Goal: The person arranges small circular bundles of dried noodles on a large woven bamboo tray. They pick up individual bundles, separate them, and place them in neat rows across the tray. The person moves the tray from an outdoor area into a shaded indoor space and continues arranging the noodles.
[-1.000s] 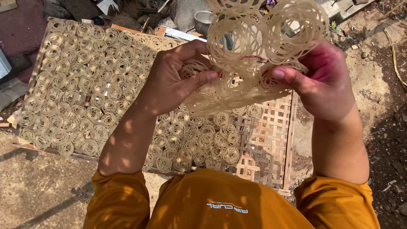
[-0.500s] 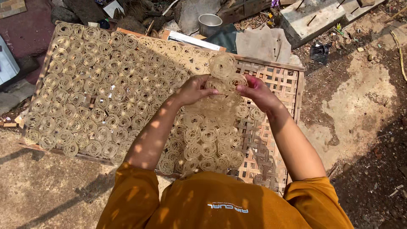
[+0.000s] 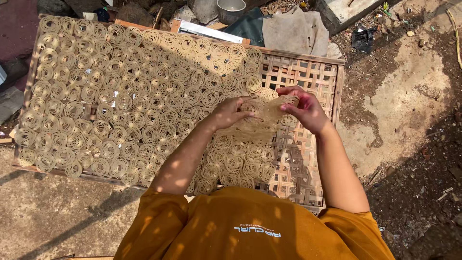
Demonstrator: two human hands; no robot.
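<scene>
Pale straw-yellow spiral coils (image 3: 120, 96) on tan lattice-woven tray (image 3: 308, 72); orange shirt (image 3: 250, 226).

A mustard-orange shirt (image 3: 250, 226) with short sleeves is worn, and small pale lettering is printed across its chest. Both forearms and hands are left bare; nothing is worn on them.

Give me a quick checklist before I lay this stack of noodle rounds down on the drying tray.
1. Both hands on the stack: ok, left hand and right hand hold the stack of noodle rounds from either side.
2. Bare space on the woven tray: ok, its right part shows open weave.
3. Stack clear of rounds already laid out: cannot tell, it hangs right over some.
4. Stack holding together: cannot tell, the rounds overlap.
5. Metal pot out of the way: ok, beyond the tray's far edge.
</scene>
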